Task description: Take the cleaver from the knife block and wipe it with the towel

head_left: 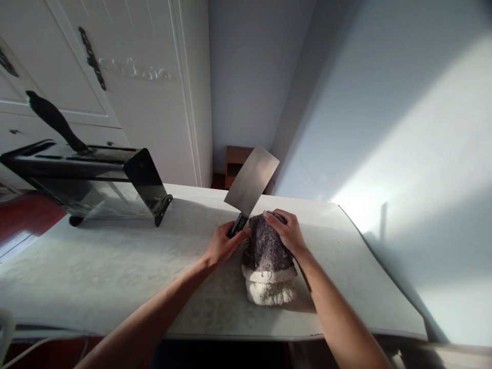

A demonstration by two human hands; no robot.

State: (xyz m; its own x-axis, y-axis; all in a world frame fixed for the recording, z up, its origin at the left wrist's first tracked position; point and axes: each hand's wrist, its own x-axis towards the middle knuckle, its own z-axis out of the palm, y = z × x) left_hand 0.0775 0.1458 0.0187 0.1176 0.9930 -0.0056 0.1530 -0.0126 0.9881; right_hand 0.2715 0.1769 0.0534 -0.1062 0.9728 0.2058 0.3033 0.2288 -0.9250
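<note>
Forearms [161,312] are reaching over the surface's [115,266] near edge; left hand [223,245] fingers are wrapping the cleaver [251,182] handle, right hand [286,230] fingers are curling together over the towel [267,256] mid-surface; I'd be angling that blade edge away from the right hand

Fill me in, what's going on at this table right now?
A person stands at a white table. Their left hand grips a cleaver by its dark handle, blade raised and tilted away above the tabletop. The right hand rests on top of a folded grey and white towel lying on the table. A black knife rack sits at the far left.
</note>
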